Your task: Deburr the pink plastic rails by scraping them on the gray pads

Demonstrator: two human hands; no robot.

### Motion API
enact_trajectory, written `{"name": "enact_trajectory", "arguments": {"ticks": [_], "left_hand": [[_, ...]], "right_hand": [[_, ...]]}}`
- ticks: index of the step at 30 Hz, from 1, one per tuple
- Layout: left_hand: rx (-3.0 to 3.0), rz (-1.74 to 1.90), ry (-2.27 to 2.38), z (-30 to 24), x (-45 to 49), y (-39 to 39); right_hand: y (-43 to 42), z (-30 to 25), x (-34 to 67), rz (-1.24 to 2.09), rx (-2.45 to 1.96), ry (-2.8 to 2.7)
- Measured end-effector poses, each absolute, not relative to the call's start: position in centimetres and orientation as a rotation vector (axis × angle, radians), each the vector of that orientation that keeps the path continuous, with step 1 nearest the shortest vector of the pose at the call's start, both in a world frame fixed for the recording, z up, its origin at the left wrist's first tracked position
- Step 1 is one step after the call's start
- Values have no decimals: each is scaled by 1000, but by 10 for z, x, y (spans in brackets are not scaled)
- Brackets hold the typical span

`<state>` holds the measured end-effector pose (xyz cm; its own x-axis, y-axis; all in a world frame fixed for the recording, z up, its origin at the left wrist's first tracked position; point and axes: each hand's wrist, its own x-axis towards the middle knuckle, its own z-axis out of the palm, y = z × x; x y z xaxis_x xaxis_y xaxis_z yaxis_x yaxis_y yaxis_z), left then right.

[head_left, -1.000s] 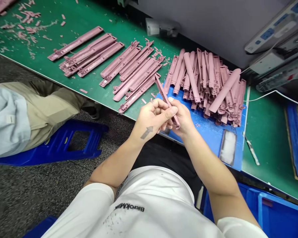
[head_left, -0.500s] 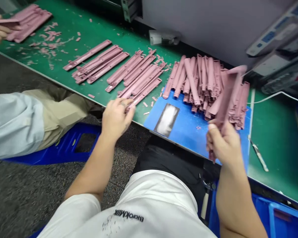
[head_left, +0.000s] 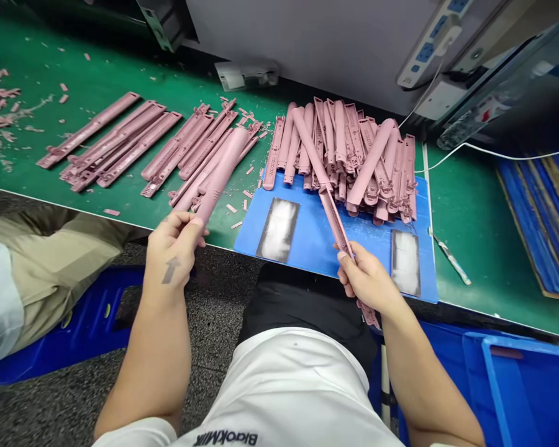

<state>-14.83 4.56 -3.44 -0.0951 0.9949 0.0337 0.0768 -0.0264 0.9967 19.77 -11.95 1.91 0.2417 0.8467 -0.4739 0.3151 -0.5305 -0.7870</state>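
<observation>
Over the edge of the blue mat (head_left: 313,233), still clamping a hollow pink strip (head_left: 334,217) in the right-hand grip (head_left: 366,277) and now a smooth pink strip (head_left: 223,174) above the counter (head_left: 494,264) in the left-hand grip (head_left: 173,245), thus doubly loaded before the heaped strips (head_left: 372,164)

My left hand (head_left: 173,253) is closed in a pinch, the left thumb (head_left: 192,232) laid on top and the left fingers (head_left: 177,218) curled in under it. On the back of that hand, just behind the grip, is a dark arrow (head_left: 171,270). My bare left forearm (head_left: 156,354) runs back from there. Well apart to its right, my right hand (head_left: 368,279) is closed too, the right thumb (head_left: 347,264) over the curled right fingers (head_left: 346,284). Behind that grip my right forearm (head_left: 422,360) slants back, rightward.
</observation>
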Motion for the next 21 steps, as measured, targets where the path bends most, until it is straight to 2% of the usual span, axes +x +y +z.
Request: {"name": "enact_trajectory", "arguments": {"ticks": [3, 8, 21], "left_hand": [[967, 1368, 1137, -35, -132, 20], [986, 1340, 1041, -38, -110, -14], [956, 1293, 1064, -41, -117, -52]], "right_hand": [[-119, 14, 192, 1291, -1941, -1047], [-117, 13, 176, 1366, -1935, -1063], [-73, 5, 155, 1142, -1973, -1131]]}}
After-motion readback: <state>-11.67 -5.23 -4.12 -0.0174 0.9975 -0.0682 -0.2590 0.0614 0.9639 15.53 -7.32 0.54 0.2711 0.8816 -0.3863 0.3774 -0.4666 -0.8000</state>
